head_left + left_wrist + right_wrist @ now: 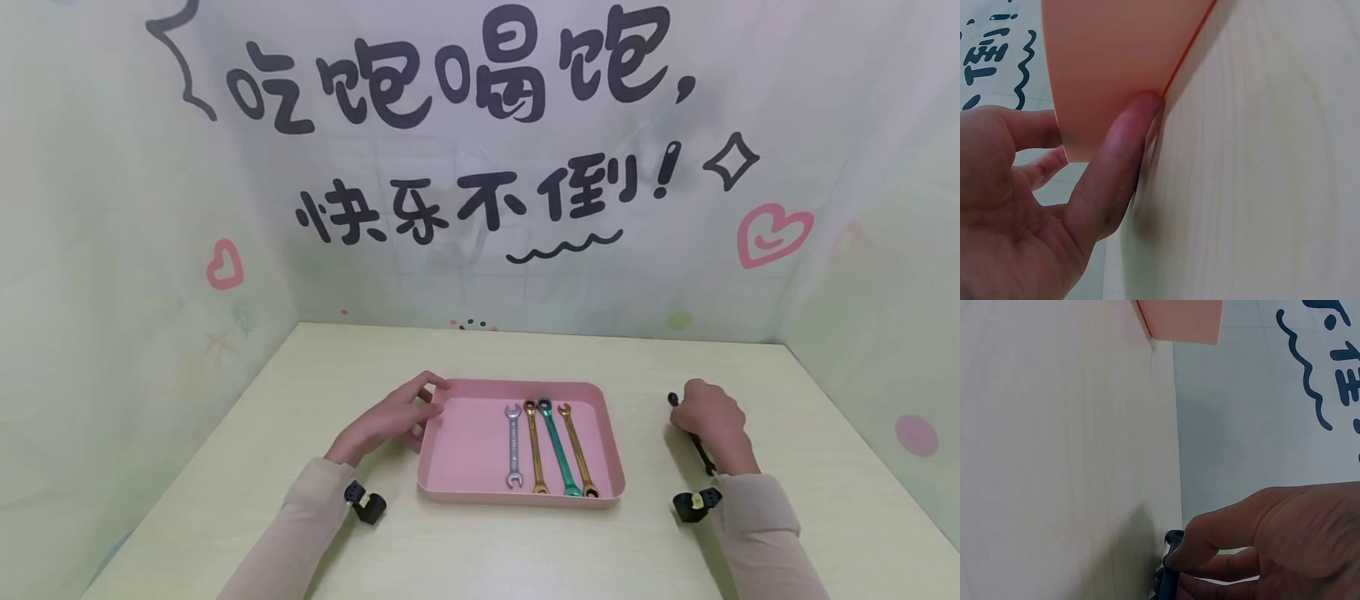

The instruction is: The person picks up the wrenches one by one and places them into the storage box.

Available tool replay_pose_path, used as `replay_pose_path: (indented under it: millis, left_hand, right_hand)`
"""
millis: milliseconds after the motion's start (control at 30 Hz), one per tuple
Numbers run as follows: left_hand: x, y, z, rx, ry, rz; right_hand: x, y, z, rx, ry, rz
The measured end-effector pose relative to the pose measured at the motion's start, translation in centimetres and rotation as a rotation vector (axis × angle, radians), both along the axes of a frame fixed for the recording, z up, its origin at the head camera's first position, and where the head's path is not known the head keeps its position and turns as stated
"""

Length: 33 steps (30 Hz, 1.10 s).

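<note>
In the pink tray [461, 450] on the table [510, 550] lay four wrenches: one silver double open-end wrench [513, 446], two gold combination wrenches [536, 446] and one green combination wrench [558, 447]. The left hand [390, 421] gripped the tray's left wall; to the tray's right, the right hand [712, 417] grasped one black wrench [703, 457] (its middle covered by fingers). The front wall partly hid some lower wrench ends, and both wrist views cut the tray off.

A curtained tabletop booth [112, 250]
Pale printed sheeting [450, 287], bearing dark Chinese lettering [492, 204] and pink hearts [775, 236], encloses a light wood-grain table [525, 550] on three sides; the kind of building around it cannot be told.
</note>
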<state>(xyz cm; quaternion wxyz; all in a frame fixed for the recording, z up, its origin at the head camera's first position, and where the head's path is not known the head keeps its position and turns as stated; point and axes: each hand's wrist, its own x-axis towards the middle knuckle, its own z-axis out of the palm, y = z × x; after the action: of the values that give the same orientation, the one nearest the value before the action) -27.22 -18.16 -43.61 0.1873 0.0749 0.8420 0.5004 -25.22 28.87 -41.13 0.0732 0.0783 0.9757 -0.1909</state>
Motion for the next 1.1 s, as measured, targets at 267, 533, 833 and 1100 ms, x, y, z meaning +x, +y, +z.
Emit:
replay_pose_path:
  millis: [267,533,833,1100]
  left_hand:
    - [-0.2,0.1,0.0,-0.013,-0.001,0.01]
    - [-0.3,0.1,0.0,-0.016,-0.001,0.008]
    - [-0.4,0.0,-0.3,-0.005,-0.007,0.011]
    - [-0.4,0.0,-0.4,-0.008,0.0,0.011]
  right_hand:
    - [-0.3,-0.1,0.6,-0.097,-0.031,0.014]
    - [-0.5,-0.4,1.3,-0.164,-0.001,0.048]
    - [-0.8,-1.0,2.0,-0.232,-0.005,0.065]
    - [-0.8,-1.7,2.8,-0.31,-0.021,0.046]
